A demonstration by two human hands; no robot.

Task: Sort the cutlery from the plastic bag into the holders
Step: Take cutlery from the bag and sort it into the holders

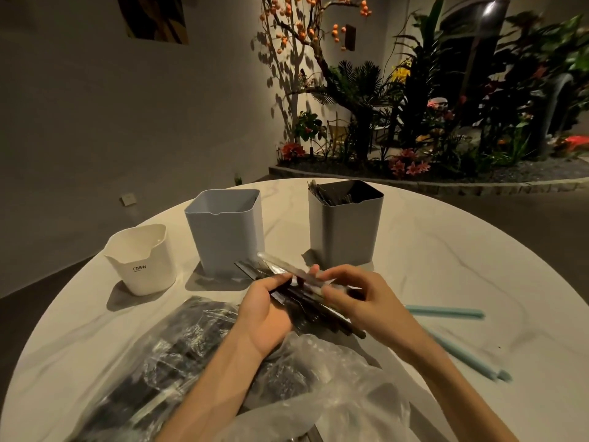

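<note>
Black cutlery (306, 301) between both hands

The round table (446, 266) had a smooth, polished top that looked like pale marble with thin grey veins. The white holder (141, 261) was glossy plastic, with light shining on its rim. The pale blue holder (228, 232) and the grey holder (342, 231) were smooth and matt, of plastic or coated metal; which could not be told. The plastic bag (178, 352) was thin, clear, crinkled film that caught bright glints. The wrapped cutlery (287, 275) lay in shiny clear sleeves over dark, dull pieces. The two turquoise straws (446, 313) looked smooth and matt, their material unclear.
</note>
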